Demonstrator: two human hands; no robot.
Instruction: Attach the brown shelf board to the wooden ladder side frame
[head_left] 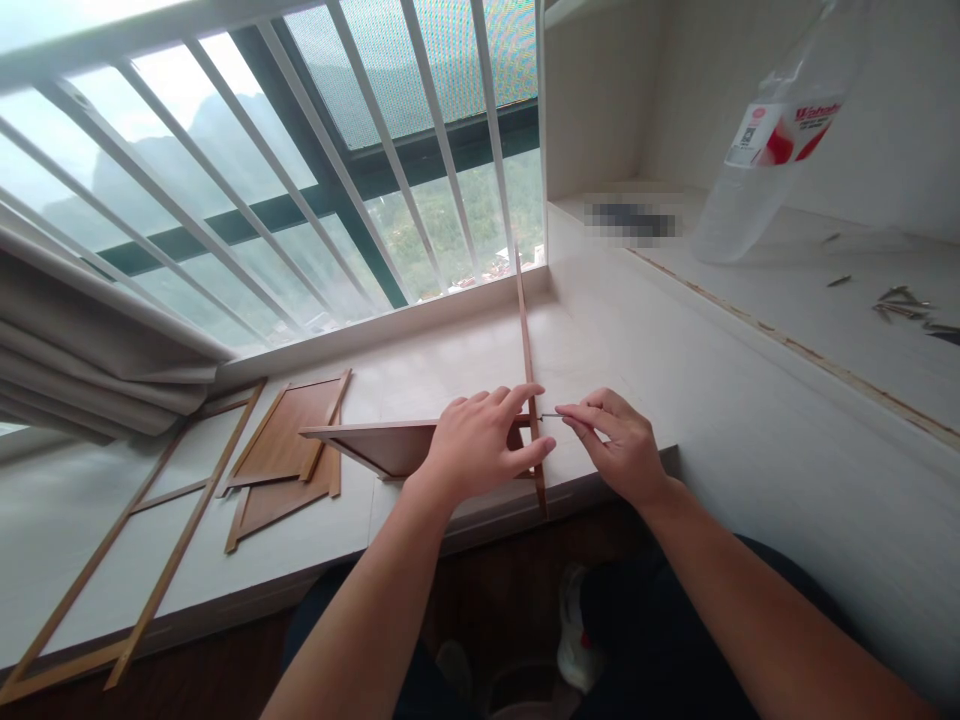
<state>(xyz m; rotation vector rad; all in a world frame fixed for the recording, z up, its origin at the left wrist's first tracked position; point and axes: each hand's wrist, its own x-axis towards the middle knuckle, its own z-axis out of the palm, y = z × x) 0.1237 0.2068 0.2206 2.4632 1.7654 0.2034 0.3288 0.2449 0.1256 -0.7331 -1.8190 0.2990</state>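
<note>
Just right of the narrow wooden strip (526, 345) over the window ledge (435, 350), the right hand (621, 446) has its fingers closed on a thin metal rod (550, 415) pointing crosswise to it, while the left hand (480, 438), nearer, is spread over strip and wooden board (405, 447), its grip unclear.

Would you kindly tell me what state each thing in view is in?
Left hand: spread over raised panel and long strip.
Right hand: pinching metal rod.
Metal rod: tip at long strip.
Raised panel: on edge.
Loose panels: lying flat, overlapping.
Wooden frame: lying flat.
Bottle: standing; cap out of view.
Screws: loose, scattered.
Curtain: gathered in folds.
</note>
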